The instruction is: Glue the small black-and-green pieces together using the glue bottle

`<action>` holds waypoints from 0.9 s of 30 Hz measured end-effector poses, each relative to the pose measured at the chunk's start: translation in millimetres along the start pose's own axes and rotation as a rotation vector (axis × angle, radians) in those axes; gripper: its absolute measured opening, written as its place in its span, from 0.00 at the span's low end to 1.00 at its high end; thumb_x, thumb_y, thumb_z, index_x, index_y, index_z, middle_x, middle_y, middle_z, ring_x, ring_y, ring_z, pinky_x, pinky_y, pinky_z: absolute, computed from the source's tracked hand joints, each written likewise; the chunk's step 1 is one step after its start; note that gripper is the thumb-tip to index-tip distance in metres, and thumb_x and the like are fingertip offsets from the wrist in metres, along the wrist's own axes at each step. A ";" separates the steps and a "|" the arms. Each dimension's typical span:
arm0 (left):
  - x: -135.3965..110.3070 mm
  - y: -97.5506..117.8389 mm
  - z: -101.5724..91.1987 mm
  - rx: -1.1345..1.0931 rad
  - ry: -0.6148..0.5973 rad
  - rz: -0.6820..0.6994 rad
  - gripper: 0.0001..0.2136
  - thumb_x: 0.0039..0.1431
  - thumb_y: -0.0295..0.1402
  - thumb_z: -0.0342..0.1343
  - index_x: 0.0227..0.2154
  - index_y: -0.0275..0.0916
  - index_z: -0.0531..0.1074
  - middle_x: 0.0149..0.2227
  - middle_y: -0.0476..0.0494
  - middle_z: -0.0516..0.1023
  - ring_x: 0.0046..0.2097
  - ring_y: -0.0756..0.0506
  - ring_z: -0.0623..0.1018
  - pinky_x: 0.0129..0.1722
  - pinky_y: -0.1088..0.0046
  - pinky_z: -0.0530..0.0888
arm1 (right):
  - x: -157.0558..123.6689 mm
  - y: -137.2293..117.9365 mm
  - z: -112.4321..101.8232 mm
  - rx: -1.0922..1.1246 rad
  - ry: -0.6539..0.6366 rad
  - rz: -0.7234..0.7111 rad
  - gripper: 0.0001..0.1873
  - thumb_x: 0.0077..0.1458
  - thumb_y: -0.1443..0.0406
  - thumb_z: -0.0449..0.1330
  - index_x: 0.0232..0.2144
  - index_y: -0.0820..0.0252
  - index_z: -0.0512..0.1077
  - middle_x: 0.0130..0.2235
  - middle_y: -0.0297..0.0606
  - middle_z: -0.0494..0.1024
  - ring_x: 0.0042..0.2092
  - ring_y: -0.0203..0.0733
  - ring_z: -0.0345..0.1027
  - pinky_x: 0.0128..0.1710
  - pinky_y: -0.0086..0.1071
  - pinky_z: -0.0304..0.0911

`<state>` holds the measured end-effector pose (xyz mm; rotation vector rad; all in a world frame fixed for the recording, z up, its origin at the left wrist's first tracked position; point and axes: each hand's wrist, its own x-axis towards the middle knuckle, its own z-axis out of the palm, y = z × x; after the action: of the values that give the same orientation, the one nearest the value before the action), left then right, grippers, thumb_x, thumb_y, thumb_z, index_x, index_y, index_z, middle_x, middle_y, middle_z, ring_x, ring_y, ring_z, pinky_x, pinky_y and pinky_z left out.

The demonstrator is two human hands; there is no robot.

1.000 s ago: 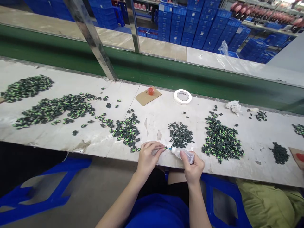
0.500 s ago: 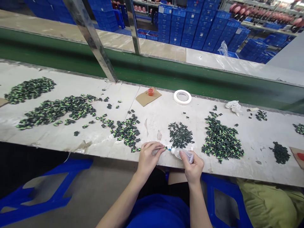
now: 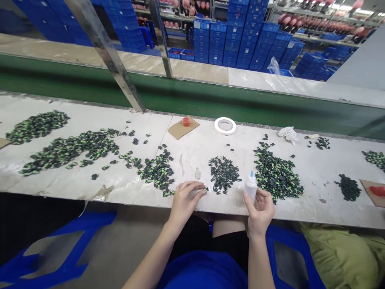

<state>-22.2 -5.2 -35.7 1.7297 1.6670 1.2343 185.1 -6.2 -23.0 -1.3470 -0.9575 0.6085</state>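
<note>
My left hand [image 3: 185, 200] rests at the near edge of the white table [image 3: 315, 172], its fingertips pinched on a small black-and-green part [image 3: 205, 189]. My right hand [image 3: 261, 208] grips a small white squeeze bottle [image 3: 250, 187], held upright with its blue nozzle pointing up. A small heap of dark parts [image 3: 224, 173] lies just beyond and between the two hands. A larger heap of black-and-green parts [image 3: 277, 172] lies right behind the bottle. Another heap [image 3: 158, 170] lies left of my left hand.
More part heaps [image 3: 69, 146] spread along the table to the left, and smaller ones [image 3: 348, 187] to the right. A tape roll [image 3: 225, 125], an orange cap on cardboard [image 3: 185, 121] and a crumpled tissue [image 3: 288, 133] lie near the green conveyor [image 3: 210, 98]. Blue stools stand below.
My right hand has pulled the bottle away from the part and turned it upright, moving to the right. My left hand still pinches the part at the table edge.
</note>
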 end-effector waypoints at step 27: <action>47.7 39.5 22.3 0.328 -0.306 -0.075 0.05 0.59 0.23 0.55 0.33 0.40 0.73 0.41 0.42 0.77 0.50 0.38 0.68 0.47 0.58 0.63 | -24.5 -8.3 21.5 -0.304 -0.014 -0.772 0.16 0.52 0.72 0.66 0.42 0.58 0.69 0.32 0.37 0.73 0.32 0.38 0.69 0.26 0.30 0.68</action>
<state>12.3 38.8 -1.0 1.9083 1.7964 0.6464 153.2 -16.6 -21.2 -1.1043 -1.5082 -0.1228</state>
